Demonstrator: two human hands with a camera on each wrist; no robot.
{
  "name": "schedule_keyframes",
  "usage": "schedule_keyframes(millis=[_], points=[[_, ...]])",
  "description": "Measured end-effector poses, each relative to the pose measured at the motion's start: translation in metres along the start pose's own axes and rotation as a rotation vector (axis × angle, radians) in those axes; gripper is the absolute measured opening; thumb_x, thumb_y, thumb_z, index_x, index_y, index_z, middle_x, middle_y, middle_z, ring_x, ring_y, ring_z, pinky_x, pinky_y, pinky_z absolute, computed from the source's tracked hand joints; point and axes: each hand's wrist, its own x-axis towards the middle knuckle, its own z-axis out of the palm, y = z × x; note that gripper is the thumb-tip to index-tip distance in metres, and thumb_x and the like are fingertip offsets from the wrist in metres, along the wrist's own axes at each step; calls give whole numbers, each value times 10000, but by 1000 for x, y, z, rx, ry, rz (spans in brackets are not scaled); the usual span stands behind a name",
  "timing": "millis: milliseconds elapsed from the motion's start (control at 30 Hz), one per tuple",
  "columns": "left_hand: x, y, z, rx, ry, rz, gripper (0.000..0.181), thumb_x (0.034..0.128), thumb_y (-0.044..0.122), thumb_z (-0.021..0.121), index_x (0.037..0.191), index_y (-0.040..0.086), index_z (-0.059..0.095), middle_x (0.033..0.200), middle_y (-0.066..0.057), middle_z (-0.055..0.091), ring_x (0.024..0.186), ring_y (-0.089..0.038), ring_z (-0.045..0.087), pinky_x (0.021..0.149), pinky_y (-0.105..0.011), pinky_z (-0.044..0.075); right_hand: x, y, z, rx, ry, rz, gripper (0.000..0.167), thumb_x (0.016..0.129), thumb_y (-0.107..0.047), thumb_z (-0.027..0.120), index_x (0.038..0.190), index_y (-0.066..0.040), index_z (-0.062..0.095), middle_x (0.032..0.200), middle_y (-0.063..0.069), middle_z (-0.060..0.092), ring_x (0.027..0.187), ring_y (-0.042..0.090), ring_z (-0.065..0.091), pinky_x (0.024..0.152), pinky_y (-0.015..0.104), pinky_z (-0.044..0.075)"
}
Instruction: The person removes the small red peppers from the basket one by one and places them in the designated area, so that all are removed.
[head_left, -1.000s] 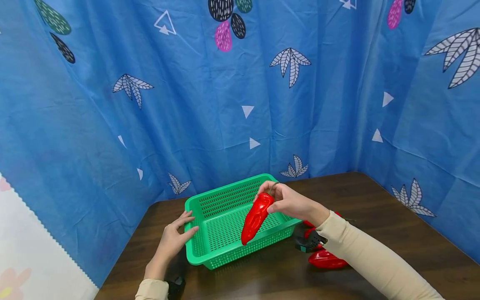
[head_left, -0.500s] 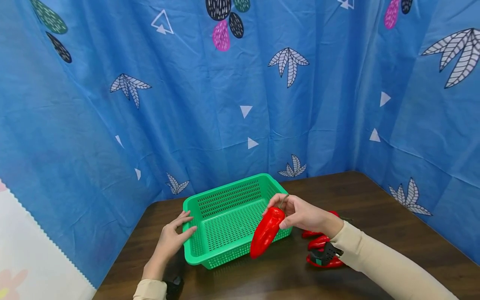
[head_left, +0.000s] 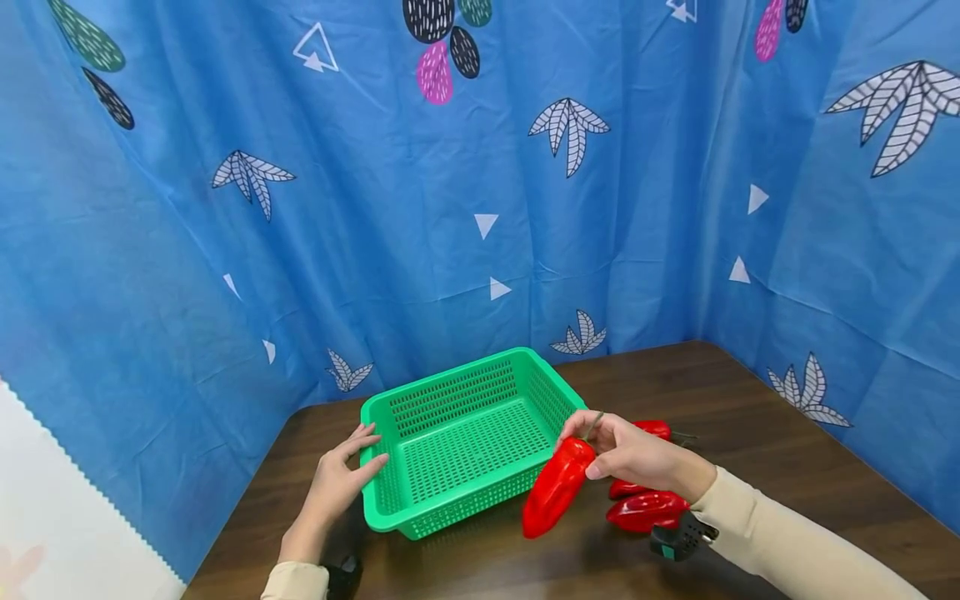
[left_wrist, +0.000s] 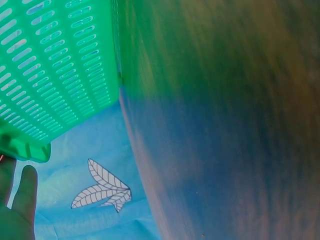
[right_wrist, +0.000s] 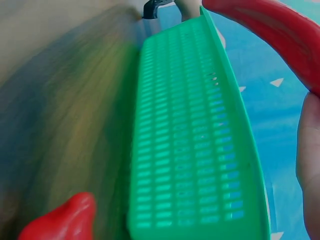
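Observation:
My right hand (head_left: 637, 454) pinches a red pepper (head_left: 557, 492) near its green stem. The pepper hangs tip down, tilted to the left, in front of the basket's near right corner. In the right wrist view the same pepper (right_wrist: 285, 35) crosses the top right, above the rim. On the left, my left hand (head_left: 330, 483) rests its extended fingers and thumb on the end rim of a green plastic basket (head_left: 480, 493). Inside, the perforated basket floor is bare. In the left wrist view, fingers (left_wrist: 26, 192) reach up beside the basket rim (left_wrist: 30, 150).
Several more red peppers lie right of the basket, partly behind my right hand: one near pepper (head_left: 647, 511) and one farther pepper (head_left: 652, 429). The dark wooden table (head_left: 697, 375) ends at a blue patterned curtain (head_left: 420, 208) behind and to the right.
My right hand has carried the pepper from above the basket to the right and toward me, off its near right corner. The left hand stays at the rim; the view has shifted slightly.

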Motion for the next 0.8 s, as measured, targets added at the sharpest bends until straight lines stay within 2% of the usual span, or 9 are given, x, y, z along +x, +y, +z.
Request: schedule_keyframes(millis=[200, 433, 567, 800], points=[[-1, -1, 1, 7, -6, -3, 550, 926, 348, 720, 1369, 43, 604, 1571, -114, 438, 1520, -334, 287, 1175, -642, 290, -24, 3, -2, -2, 79, 51, 399, 918, 69, 551, 1266, -126, 553, 1251, 32, 642, 1122, 207, 650, 916, 371, 594], [-2, 1, -1, 8, -1, 13, 567, 925, 379, 715, 1365, 38, 605, 1572, -126, 434, 1519, -340, 283, 1168, -650, 292, -50, 2, -4, -61, 120, 47, 405, 909, 56, 552, 1287, -89, 566, 1292, 33, 637, 1140, 227, 646, 927, 388, 591], [-2, 1, 0, 18, 5, 19, 556, 924, 369, 718, 1356, 36, 613, 1564, -125, 447, 1513, -343, 296, 1163, -645, 307, -63, 6, -3, -20, 133, 51, 400, 935, 50, 518, 1305, -95, 555, 1292, 14, 638, 1155, 205, 641, 962, 373, 573], [-2, 3, 0, 24, 14, 10, 546, 923, 343, 724, 1354, 26, 613, 1559, -129, 452, 1508, -350, 305, 1171, -590, 338, -80, 16, -4, 56, 133, 53, 396, 962, 29, 465, 1330, -97, 543, 1325, 55, 634, 1177, 225, 642, 995, 372, 560]])
